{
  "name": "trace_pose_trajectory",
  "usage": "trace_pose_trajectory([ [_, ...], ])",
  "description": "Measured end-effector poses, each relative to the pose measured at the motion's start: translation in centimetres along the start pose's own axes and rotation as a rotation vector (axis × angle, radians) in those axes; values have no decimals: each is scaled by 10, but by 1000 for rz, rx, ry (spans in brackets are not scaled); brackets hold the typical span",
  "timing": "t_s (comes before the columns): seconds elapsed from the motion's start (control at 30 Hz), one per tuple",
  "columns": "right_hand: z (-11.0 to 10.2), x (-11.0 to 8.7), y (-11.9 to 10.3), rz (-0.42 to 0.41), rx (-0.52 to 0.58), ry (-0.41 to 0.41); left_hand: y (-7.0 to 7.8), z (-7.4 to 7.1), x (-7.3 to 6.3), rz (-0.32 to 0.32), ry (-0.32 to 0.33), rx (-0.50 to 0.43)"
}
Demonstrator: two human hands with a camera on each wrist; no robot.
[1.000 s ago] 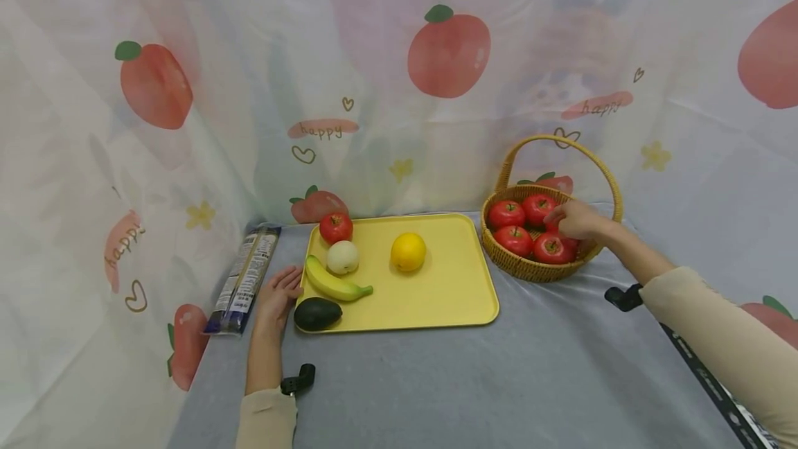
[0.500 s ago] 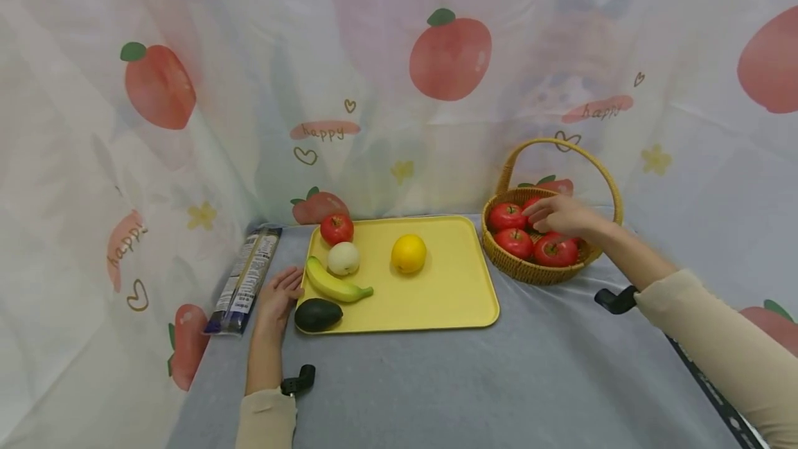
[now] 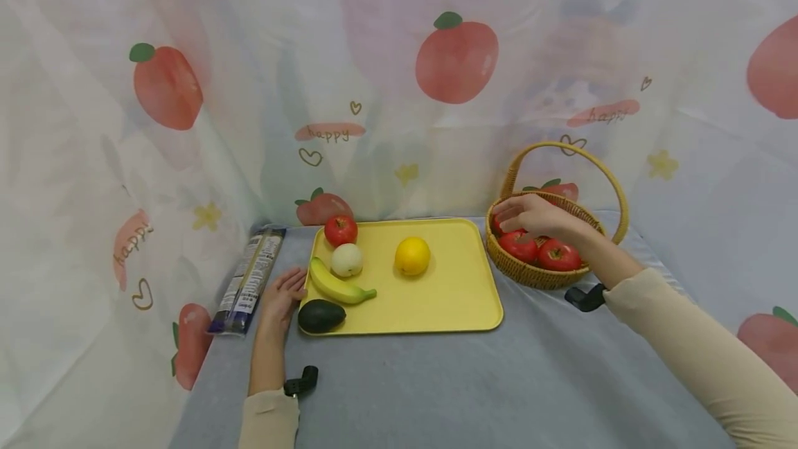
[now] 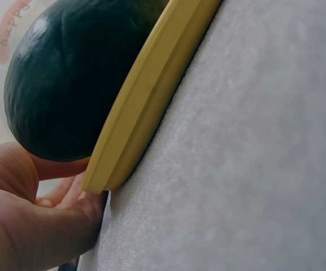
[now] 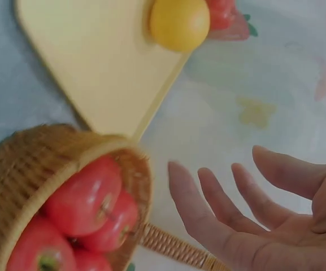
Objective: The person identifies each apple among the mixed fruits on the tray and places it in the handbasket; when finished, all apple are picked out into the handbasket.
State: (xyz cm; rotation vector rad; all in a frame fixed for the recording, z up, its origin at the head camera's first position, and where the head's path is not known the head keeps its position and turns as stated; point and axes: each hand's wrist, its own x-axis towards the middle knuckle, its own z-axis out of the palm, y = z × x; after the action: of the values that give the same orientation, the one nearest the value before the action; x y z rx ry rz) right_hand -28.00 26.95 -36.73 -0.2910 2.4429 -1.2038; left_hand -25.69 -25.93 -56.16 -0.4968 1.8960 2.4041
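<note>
My right hand [image 3: 537,219] is over the wicker basket [image 3: 526,274], fingers spread and holding nothing. Red apples [image 3: 559,255] lie in the basket; the hand hides some of them in the head view, while the right wrist view shows several apples [image 5: 89,197]. At the left edge of the yellow tray [image 3: 451,286], my left hand [image 3: 282,294] lies with fingers extended, touching the rim. On the tray are an avocado [image 3: 321,316], a banana [image 3: 339,286], a pale round fruit [image 3: 346,260], a red apple [image 3: 341,231] and a yellow orange-like fruit [image 3: 412,256].
A long plastic packet [image 3: 248,283] lies left of the tray. The basket's tall arched handle [image 3: 576,150] rises beside my right hand. A grey cloth [image 3: 424,386] covers the table, with a patterned curtain [image 3: 399,89] behind it.
My right hand has come up from the apples at the basket's right side and shifted left across it, with nothing in it. The left hand has stayed at the tray edge.
</note>
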Motion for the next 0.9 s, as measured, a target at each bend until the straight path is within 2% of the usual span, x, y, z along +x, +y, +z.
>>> trace_pose_trajectory([
  [0.63,50,47,-35,-36,120,-53,3,3,2,-8,39,-9],
  [0.9,69,67,-44,-36,196,-71,2,1,3,-5,24,-18],
])
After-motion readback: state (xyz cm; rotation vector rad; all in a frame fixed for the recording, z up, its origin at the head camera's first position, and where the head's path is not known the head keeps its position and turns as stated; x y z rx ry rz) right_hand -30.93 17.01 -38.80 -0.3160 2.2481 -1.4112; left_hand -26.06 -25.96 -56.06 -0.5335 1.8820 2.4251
